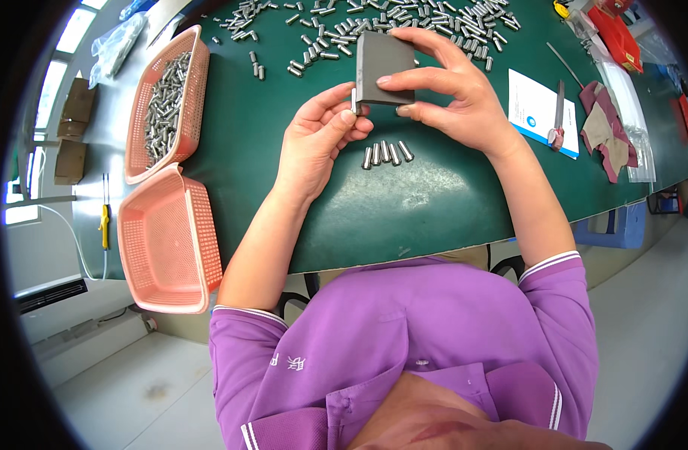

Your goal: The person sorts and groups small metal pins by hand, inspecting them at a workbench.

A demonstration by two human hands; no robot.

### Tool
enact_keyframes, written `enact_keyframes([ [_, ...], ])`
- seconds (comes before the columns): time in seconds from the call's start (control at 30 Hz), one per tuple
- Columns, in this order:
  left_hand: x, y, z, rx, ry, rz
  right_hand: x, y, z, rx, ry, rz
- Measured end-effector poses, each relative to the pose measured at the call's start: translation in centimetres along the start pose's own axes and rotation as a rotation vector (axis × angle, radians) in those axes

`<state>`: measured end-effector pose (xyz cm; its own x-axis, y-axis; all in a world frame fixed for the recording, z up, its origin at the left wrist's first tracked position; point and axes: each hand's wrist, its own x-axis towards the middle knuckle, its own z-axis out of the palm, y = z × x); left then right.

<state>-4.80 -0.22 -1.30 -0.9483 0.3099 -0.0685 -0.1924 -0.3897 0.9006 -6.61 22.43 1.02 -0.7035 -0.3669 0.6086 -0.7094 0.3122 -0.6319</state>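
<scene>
My left hand (311,139) pinches a small metal pin (355,102) upright between thumb and fingers. In my right hand (468,97) is a dark grey rectangular block (383,64), gripped with the fingers along its far and right sides and the thumb at its lower edge. The block's lower left edge meets or nearly meets the pin; whether they touch I cannot tell. On the green tabletop just below both hands lies a short row of several shiny metal pins (384,154).
Many loose pins (475,30) spread over the far side of the green table (404,217). At left stand a pink basket (134,135) full of pins and an empty pink basket (160,255). A paper sheet (528,105), a red-handled tool (558,135) and a cloth (606,127) lie right.
</scene>
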Motion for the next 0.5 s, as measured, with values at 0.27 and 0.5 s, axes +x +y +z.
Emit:
enact_keyframes([
  [0.27,0.1,-0.2,-0.2,0.041,-0.044,-0.032,0.4,-0.1,0.5,-0.211,-0.049,-0.081],
  [0.5,0.3,0.0,-0.4,-0.079,-0.017,-0.015,-0.2,0.4,-0.2,-0.115,0.032,0.001],
])
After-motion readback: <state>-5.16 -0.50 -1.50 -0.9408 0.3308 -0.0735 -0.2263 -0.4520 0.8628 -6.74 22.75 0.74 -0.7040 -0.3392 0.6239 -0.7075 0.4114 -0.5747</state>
